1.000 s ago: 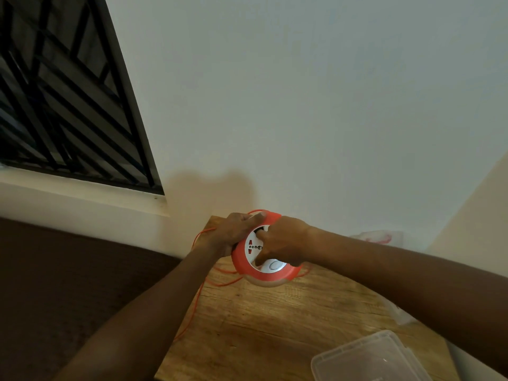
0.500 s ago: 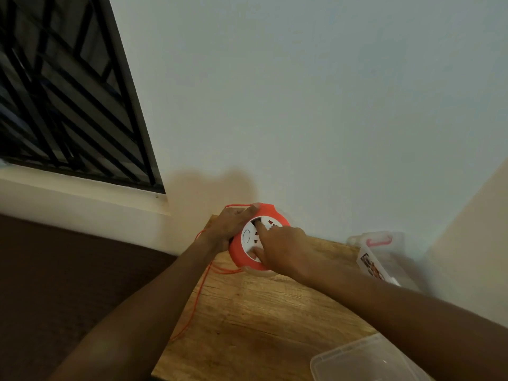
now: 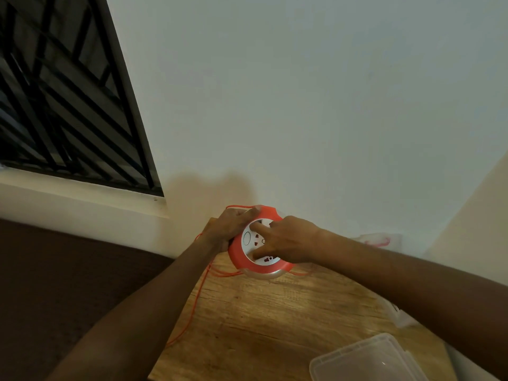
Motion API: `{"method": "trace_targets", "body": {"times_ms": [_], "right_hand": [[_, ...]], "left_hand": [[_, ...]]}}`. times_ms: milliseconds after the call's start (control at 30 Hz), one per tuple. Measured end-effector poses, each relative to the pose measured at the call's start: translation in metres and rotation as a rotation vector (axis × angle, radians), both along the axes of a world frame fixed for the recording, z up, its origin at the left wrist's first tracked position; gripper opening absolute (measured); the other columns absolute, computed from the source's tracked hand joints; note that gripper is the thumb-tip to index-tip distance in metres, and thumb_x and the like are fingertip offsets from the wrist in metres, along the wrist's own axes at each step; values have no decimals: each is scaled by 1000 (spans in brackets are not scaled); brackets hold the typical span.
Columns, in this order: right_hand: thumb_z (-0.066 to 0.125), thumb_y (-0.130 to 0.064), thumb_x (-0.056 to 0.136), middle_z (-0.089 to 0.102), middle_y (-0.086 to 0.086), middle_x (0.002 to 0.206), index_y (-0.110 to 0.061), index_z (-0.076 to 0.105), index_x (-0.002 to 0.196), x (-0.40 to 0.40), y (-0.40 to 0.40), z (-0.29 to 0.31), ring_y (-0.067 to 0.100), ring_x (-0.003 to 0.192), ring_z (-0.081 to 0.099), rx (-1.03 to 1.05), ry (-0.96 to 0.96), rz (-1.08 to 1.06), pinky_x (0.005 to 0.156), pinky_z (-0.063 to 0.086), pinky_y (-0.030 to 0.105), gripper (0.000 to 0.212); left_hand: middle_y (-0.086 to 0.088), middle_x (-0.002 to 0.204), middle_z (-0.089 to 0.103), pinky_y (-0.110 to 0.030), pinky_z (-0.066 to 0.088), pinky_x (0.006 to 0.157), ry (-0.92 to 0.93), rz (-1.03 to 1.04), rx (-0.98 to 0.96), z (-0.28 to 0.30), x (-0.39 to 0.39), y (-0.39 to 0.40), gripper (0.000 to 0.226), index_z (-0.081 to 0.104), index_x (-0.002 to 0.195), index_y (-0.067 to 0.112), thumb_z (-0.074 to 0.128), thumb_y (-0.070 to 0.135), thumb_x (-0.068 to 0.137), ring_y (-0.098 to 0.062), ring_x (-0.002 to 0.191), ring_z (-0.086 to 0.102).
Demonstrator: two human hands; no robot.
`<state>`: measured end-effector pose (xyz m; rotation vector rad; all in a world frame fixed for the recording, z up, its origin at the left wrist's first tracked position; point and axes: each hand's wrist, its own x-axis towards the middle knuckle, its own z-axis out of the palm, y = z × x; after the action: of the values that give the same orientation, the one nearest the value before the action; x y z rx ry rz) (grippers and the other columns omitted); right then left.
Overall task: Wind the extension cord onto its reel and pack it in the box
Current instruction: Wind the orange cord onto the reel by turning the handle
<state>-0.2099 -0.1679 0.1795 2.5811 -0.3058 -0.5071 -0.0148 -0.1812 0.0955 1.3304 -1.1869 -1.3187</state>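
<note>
Wooden bench (image 3: 275, 320), head view. Near edge: clear plastic lid (image 3: 365, 358), lower right. Mid: orange cord (image 3: 192, 306) trails off bench's left edge, slack. Far end, by wall (image 3: 302, 105): orange-and-white reel (image 3: 258, 257), tilted, socket face toward camera. Left hand (image 3: 231, 229) grips reel's rim w/ curled fingers; right hand (image 3: 286, 240) presses on white face, index extended, thumb curled. Clear box (image 3: 379, 239) w/ red handle behind right forearm, partly hidden. Barred window (image 3: 63, 100) upper left.
</note>
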Motion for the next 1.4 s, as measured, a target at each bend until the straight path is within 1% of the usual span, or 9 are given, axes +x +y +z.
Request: {"method": "trace_targets", "body": {"times_ms": [133, 333, 500, 567, 667, 833, 1000, 1133, 1400], "right_hand": [[66, -29, 93, 37, 16, 147, -46, 26, 149, 7, 4, 7, 35, 102, 63, -83, 114, -49, 58, 46, 35, 71], [67, -23, 91, 65, 11, 113, -31, 36, 147, 14, 6, 1, 30, 96, 67, -138, 120, 61, 68, 57, 36, 65], [54, -50, 92, 68, 6, 118, -16, 47, 140, 19, 13, -13, 28, 96, 68, 11, -436, -430, 77, 54, 38, 60], [53, -52, 92, 66, 6, 123, -15, 48, 140, 24, 16, -21, 29, 100, 67, 76, -536, -521, 80, 55, 40, 61], [51, -53, 93, 64, 9, 127, -14, 40, 145, 22, 15, -30, 31, 101, 67, 73, -554, -522, 81, 56, 43, 65], [43, -54, 96, 66, 11, 124, -16, 31, 149, 15, 10, -32, 33, 93, 69, -16, -511, -425, 70, 56, 41, 66], [82, -37, 76, 65, 14, 123, -17, 59, 128, 5, 7, -12, 32, 80, 71, -167, -228, -119, 58, 56, 35, 60], [74, -23, 86, 35, 15, 147, -32, 36, 144, -8, 0, -9, 35, 108, 60, -23, -65, 53, 69, 59, 41, 70], [66, -27, 92, 25, 19, 153, -44, 17, 149, -7, 1, -4, 36, 101, 61, -22, 41, -25, 70, 55, 39, 77]], "left_hand": [[-3, 90, 83, -24, 62, 61, -46, -7, -19, 2, -3, 0, 33, 82, 91, 28, 65, 56, 93, -21, 77, 81], [-7, 91, 83, -26, 62, 63, -94, -8, -20, 3, -5, 0, 45, 80, 98, 14, 67, 57, 91, -21, 75, 80], [-7, 94, 83, -31, 63, 62, 13, 87, 22, 8, -2, -1, 52, 77, 103, 16, 66, 64, 86, -26, 80, 81], [-3, 92, 84, -33, 64, 64, -26, 110, 24, 9, -3, -4, 55, 77, 102, 21, 64, 69, 80, -25, 80, 81], [-6, 95, 83, -37, 65, 69, -61, 115, 20, 6, -1, -5, 50, 77, 107, 16, 61, 61, 93, -28, 85, 80], [-11, 101, 82, -42, 66, 76, -41, 129, 45, 6, 1, -3, 48, 76, 110, 12, 62, 56, 96, -34, 90, 79], [-13, 101, 82, -47, 66, 78, -103, 83, 31, 7, 3, -4, 51, 75, 111, 8, 61, 56, 98, -36, 88, 80], [-7, 91, 83, -40, 65, 69, -106, 58, 36, 3, 2, -2, 44, 77, 101, 13, 62, 55, 97, -31, 80, 81], [-7, 94, 83, -34, 64, 68, -150, 16, 8, 0, -4, -2, 44, 77, 106, 11, 63, 52, 97, -29, 81, 81]]}}
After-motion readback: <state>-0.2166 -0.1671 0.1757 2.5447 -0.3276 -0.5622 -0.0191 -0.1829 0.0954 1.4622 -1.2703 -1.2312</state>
